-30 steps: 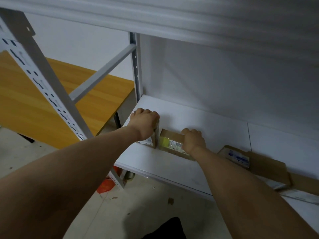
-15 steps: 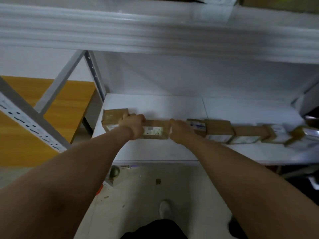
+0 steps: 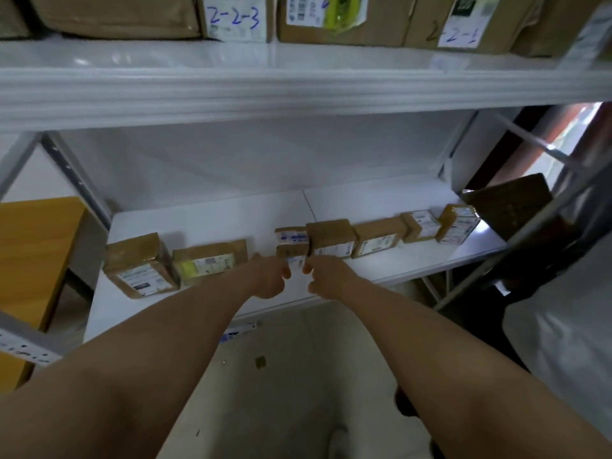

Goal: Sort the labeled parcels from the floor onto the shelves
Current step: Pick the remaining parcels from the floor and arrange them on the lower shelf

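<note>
Down by the person's feet the floor (image 3: 298,376) is pale and littered with a few scraps, and both bare forearms reach out over it to the lower shelf (image 3: 198,303). The left hand (image 3: 270,279) and right hand (image 3: 328,281) sit close together at its front edge, fingers curled in. Their tips are at the lower corners of the small parcel (image 3: 291,241), but the blur hides whether they pinch it or only touch it. That parcel lies straight ahead of the hands, between them and just beyond, so neither hand is nearer. It seems to stand narrow face forward, though I can't be sure of its long axis. Its right side is pressed against the plain box (image 3: 331,238), with more parcels lined up past that. To its left is bare shelf, then the yellow-labelled parcel (image 3: 208,260) and the end parcel (image 3: 139,265). I'd judge any shift has room leftward only. Beyond is the white back wall. Overhead is the upper shelf (image 3: 298,87), carrying big boxes, one marked 2-2-3 (image 3: 235,18).
</note>
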A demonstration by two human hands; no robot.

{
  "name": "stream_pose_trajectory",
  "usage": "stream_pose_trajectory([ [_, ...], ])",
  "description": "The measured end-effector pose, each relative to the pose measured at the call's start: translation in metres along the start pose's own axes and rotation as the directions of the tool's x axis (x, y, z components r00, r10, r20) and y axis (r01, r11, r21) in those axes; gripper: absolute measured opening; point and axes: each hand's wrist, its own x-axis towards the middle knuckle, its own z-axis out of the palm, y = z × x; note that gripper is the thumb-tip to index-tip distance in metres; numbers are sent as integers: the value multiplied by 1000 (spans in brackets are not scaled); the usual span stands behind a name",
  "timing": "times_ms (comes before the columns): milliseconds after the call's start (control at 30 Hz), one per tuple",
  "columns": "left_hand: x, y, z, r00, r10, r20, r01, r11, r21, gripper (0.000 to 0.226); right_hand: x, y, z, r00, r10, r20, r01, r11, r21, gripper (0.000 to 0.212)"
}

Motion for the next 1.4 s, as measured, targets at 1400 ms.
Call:
stream_pose_trajectory([
  [1400,172,69,-7,953,-197,-232,192,980,-42,51,151,222,-92,993,72,-95,-100,935,-341,65],
])
